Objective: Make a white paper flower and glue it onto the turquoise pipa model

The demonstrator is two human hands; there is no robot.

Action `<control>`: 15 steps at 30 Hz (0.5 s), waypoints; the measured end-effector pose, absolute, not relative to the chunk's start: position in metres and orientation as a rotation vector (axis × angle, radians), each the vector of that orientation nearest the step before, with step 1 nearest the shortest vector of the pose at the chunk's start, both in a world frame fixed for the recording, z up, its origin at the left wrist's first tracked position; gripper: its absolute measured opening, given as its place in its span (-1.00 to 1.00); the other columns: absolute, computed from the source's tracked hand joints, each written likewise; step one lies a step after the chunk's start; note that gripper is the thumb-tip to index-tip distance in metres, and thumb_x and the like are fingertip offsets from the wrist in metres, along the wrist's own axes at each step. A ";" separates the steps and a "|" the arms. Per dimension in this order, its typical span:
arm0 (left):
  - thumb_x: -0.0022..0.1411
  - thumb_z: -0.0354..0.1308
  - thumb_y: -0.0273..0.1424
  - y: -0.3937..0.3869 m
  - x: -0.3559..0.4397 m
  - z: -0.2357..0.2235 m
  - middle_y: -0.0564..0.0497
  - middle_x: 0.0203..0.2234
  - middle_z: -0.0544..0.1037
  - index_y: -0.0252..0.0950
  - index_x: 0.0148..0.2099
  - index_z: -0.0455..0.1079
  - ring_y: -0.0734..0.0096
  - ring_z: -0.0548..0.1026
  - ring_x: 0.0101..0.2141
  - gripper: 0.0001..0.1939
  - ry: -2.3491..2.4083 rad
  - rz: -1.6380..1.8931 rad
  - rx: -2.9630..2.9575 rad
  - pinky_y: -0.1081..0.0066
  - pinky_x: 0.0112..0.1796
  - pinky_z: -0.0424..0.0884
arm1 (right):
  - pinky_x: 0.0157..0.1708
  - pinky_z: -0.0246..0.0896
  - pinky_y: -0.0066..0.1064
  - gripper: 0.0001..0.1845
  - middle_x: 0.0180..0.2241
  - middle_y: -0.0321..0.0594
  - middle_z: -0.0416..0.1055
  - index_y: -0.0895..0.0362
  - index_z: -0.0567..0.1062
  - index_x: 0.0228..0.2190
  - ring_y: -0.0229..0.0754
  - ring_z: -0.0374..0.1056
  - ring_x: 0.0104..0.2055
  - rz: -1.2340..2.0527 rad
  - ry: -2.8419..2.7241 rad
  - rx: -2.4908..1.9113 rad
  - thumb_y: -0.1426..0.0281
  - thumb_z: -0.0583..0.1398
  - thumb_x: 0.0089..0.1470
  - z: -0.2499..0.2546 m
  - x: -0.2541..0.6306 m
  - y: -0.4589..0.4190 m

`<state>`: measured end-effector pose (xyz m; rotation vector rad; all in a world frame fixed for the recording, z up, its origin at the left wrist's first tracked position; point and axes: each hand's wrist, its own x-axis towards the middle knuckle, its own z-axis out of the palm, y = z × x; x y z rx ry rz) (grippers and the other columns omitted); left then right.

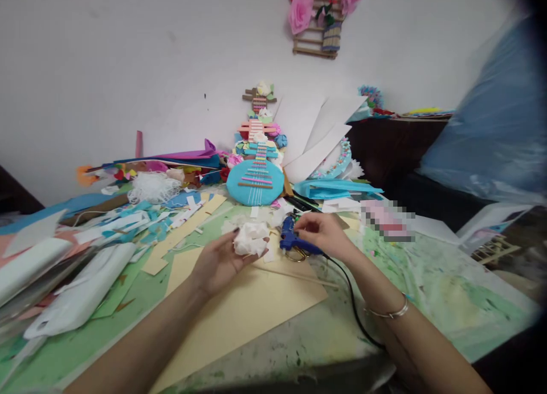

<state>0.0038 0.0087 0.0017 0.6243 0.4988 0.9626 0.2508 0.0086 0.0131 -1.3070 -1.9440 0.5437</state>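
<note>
Many paper strips [188,230] are strewn to the left of the fingers of the left hand [216,266], and a fluffy heap of white string [154,187] is seen farther off on that side. A white paper puff [251,239] is held by the left hand, with the fingers spread and curled around and under it. A yellow sheet [252,308] is laid below these fingers, and a blue paper lute [255,183] is propped up beyond them. Just right of the puff, a blue glue gun [298,243] is set at the fingertips of the right hand [327,234]. Those fingertips are bent close together; it cannot be told whether the gun is pinched by them or only touched. It seems that the puff is held ready while the gun is seen to. For the next move, a sure hold on the gun looks to be called for, and its tip should be kept off the left fingers, as it may be hot. Well to the right of all the fingers, a big blue plastic bag [491,115] is seen; what is kept inside cannot be told.
</note>
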 end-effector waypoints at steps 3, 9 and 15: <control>0.25 -0.03 -0.29 0.014 -0.001 0.006 -0.42 -0.07 0.46 -0.64 0.14 0.15 -0.05 0.42 -0.01 -0.45 0.452 0.992 0.528 0.05 -0.02 0.35 | -0.56 0.09 -0.51 -0.96 -0.60 -0.32 0.43 0.16 0.51 -0.56 -0.29 0.31 -0.55 0.648 -2.239 -1.245 0.47 0.28 -0.22 0.009 0.242 0.000; 0.23 -0.04 -0.53 0.022 -0.002 0.008 -0.24 -0.20 0.55 -0.51 0.13 0.19 0.17 0.54 -0.20 -0.58 0.626 1.206 0.427 0.22 -0.17 0.48 | -0.60 -0.09 -0.47 -0.86 -0.62 -0.27 0.40 0.14 0.45 -0.63 -0.28 0.20 -0.58 0.431 -2.563 -1.292 0.61 0.18 -0.23 -0.001 0.218 -0.022; 0.16 0.00 -0.57 0.024 -0.004 0.006 -0.28 -0.16 0.52 -0.49 0.10 0.21 0.18 0.54 -0.22 -0.57 0.644 1.198 0.374 0.25 -0.21 0.50 | -0.58 -0.12 -0.49 -0.89 -0.65 -0.34 0.29 0.16 0.36 -0.65 -0.33 0.13 -0.57 0.535 -2.484 -1.301 0.58 0.12 -0.23 0.015 0.217 -0.025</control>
